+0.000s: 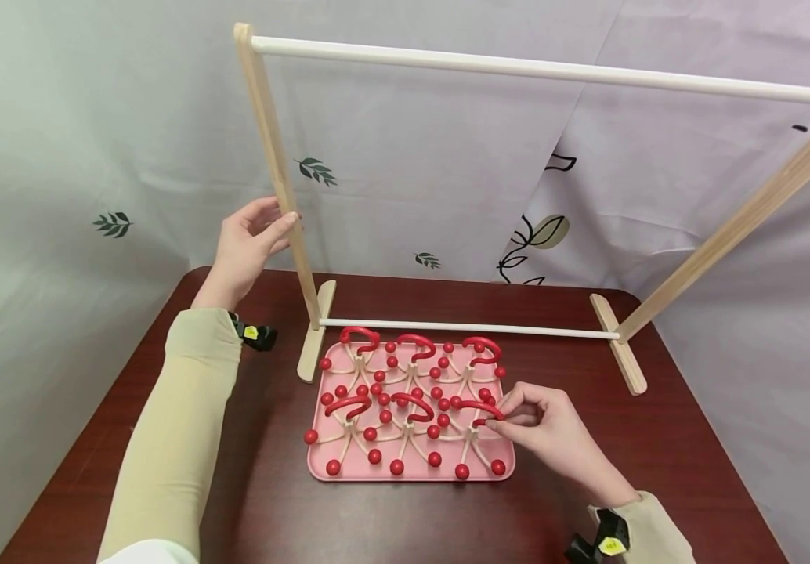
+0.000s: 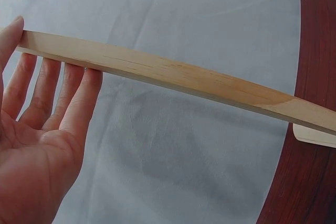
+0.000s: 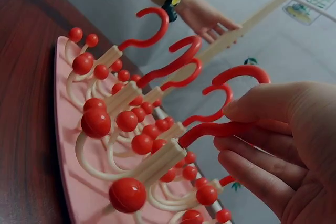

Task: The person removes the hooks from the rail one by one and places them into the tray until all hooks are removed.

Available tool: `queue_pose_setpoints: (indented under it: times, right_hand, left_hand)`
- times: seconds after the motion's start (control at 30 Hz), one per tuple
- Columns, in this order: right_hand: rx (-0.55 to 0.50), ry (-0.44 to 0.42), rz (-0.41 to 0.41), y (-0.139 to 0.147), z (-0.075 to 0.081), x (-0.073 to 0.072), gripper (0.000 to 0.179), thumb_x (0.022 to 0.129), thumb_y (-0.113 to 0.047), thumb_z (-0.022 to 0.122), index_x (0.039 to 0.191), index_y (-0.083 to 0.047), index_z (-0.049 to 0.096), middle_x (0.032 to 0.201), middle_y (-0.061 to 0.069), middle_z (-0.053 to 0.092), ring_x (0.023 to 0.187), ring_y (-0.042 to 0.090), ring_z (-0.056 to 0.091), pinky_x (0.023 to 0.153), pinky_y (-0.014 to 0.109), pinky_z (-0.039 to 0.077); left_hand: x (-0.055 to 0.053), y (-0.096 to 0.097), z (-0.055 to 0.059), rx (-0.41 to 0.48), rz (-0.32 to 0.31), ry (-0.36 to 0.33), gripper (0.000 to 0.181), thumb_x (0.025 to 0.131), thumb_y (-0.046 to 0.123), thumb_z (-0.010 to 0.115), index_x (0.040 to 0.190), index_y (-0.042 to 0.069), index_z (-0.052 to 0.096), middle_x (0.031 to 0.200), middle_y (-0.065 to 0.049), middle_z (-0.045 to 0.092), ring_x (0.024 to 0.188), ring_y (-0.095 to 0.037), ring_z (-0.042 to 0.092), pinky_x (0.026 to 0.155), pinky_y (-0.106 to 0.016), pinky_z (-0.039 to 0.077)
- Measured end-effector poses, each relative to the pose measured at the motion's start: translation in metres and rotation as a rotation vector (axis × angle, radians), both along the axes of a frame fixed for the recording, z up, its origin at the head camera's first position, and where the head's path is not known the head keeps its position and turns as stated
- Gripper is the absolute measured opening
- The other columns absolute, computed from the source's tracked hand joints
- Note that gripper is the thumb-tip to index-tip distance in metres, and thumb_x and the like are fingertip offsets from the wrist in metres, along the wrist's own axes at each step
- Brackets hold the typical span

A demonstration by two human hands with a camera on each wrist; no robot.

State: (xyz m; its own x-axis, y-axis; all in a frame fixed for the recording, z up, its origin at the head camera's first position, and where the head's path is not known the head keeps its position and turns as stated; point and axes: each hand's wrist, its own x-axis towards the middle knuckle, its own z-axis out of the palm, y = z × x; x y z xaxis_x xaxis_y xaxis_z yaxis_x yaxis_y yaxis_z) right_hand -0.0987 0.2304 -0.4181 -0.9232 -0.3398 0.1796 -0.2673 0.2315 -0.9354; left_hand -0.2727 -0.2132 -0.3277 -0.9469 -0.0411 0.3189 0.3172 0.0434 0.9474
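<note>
My left hand [image 1: 244, 247] grips the left wooden post [image 1: 273, 149] of a standing frame, thumb on one side and fingers on the other, as the left wrist view also shows. At the tray's front right corner, my right hand [image 1: 553, 427] pinches the red hook [image 3: 207, 129] of a ball-tipped hanger between thumb and fingers. That hanger has a pale wooden-looking stem [image 3: 155, 169] with curved cream prongs ending in red balls [image 3: 127, 194]. Its prongs appear to stand on the pink tray [image 1: 348, 475]. Several matching hangers [image 1: 408, 427] stand beside it in two rows, hooks up.
A white upper rod [image 1: 518, 67] joins the left post to the right post [image 1: 729, 219]. Low down, a white rod [image 1: 468, 328] runs just behind the tray. Wooden feet [image 1: 312, 352] rest on the dark red table [image 1: 264, 470]. A pale patterned cloth [image 1: 412, 172] hangs behind.
</note>
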Motion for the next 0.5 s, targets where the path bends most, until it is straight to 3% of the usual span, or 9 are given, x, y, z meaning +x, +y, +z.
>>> queue_pose_setpoints:
  times: [0.2, 0.37, 0.5]
  right_hand:
    - [0.005, 0.012, 0.018, 0.0020, -0.0077, -0.0027, 0.019, 0.081, 0.004, 0.084, 0.087, -0.005, 0.068, 0.088, 0.010, 0.072, 0.076, 0.031, 0.075, 0.063, 0.035, 0.062]
    - [0.002, 0.024, 0.015, 0.0039, -0.0111, -0.0051, 0.021, 0.080, 0.004, 0.085, 0.088, -0.004, 0.068, 0.088, 0.012, 0.072, 0.075, 0.025, 0.075, 0.065, 0.036, 0.062]
    - [0.001, 0.022, 0.026, 0.0056, -0.0094, -0.0068, 0.026, 0.079, 0.002, 0.087, 0.097, -0.002, 0.070, 0.094, 0.016, 0.072, 0.082, 0.027, 0.075, 0.072, 0.038, 0.062]
  left_hand:
    - [0.0000, 0.0005, 0.0002, -0.014, 0.004, -0.003, 0.041, 0.093, 0.025, 0.078, 0.130, 0.009, 0.066, 0.121, -0.008, 0.069, 0.111, -0.019, 0.066, 0.087, -0.027, 0.057]
    - [0.0002, 0.0008, 0.0013, -0.006, 0.002, -0.002, 0.041, 0.093, 0.025, 0.078, 0.130, 0.009, 0.066, 0.121, -0.008, 0.069, 0.111, -0.019, 0.066, 0.088, -0.027, 0.057]
    - [0.0029, 0.0005, 0.0024, -0.014, 0.014, -0.001, 0.043, 0.093, 0.025, 0.078, 0.132, 0.010, 0.066, 0.123, -0.009, 0.068, 0.110, -0.018, 0.067, 0.088, -0.027, 0.056]
